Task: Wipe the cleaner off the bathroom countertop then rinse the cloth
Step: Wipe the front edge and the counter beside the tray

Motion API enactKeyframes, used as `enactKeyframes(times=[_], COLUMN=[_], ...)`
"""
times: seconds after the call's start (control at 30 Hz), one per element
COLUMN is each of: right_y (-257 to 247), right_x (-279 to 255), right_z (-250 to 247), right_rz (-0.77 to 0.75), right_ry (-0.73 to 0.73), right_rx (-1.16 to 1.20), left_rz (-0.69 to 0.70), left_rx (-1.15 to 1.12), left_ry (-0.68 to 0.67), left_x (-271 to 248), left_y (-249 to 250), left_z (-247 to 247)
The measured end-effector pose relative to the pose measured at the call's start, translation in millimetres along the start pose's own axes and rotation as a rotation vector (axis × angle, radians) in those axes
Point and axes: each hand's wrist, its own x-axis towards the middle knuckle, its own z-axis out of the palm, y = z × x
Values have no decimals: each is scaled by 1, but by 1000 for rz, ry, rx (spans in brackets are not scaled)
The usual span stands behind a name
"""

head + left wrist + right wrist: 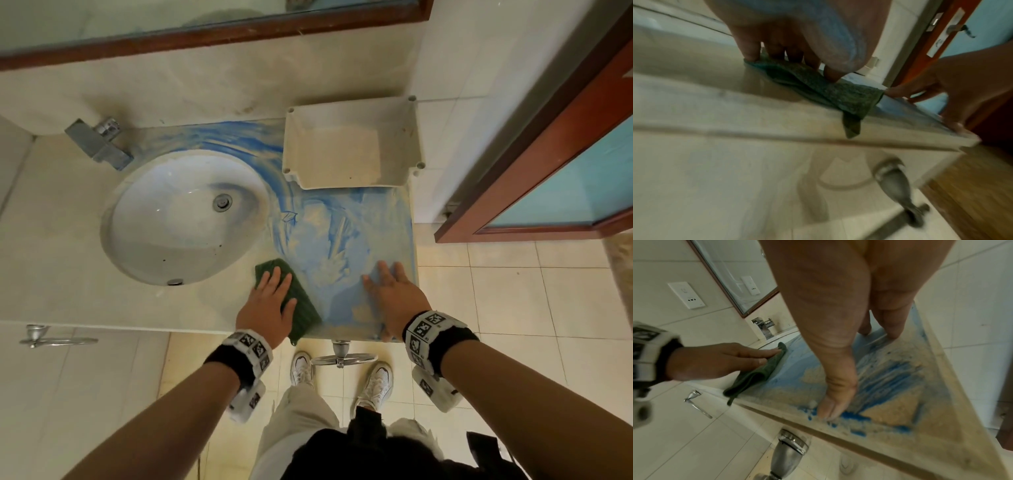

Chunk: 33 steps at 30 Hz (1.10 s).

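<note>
Head view: left hand [270,301] lies flat, fingers straight, pressing a folded green cloth [298,301] onto the counter [51,240] at its front edge, just right of the sink [178,219]. One cloth corner hangs over the edge. Right hand [394,294] lies flat too, fingers spread, palm down on the blue cleaner [342,240] smeared across the right end of the counter; it holds nothing. An open plastic box [352,144] sits at the back right, a tap [99,144] behind the sink, a mirror [171,20] above. Two towel rings on the cabinet front, white shoes on the tiled floor.

Left wrist view, blurred: fingertips [751,55] bear down on the cloth [838,95], its corner drooping past the counter lip. Only here: a door handle [953,28] on the wooden door behind the right hand [941,91].

Right wrist view: right thumb [830,408] is planted near the front edge in darker blue streaks [890,378], with sandy grit showing through. Left hand [719,360] is seen from the side, flat on the cloth [760,371]. Only here: a wall socket [686,295] left of the mirror.
</note>
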Motion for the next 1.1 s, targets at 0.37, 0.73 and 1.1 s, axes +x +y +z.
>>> enactKeyframes(times=[0.37,0.73,1.1], right_y=[0,0,-5], right_x=[3,2,-1], right_z=[3,2,-1], right_rz=[-1,6,51], right_ry=[13,5,-19], right_rx=[-8,23,6], left_rz=[-109,9,33], left_rx=[-37,-39,25], left_ry=[50,47,39], left_x=[66,35,83], left_y=[3,-9,-21], left_z=[-28,-13,-40])
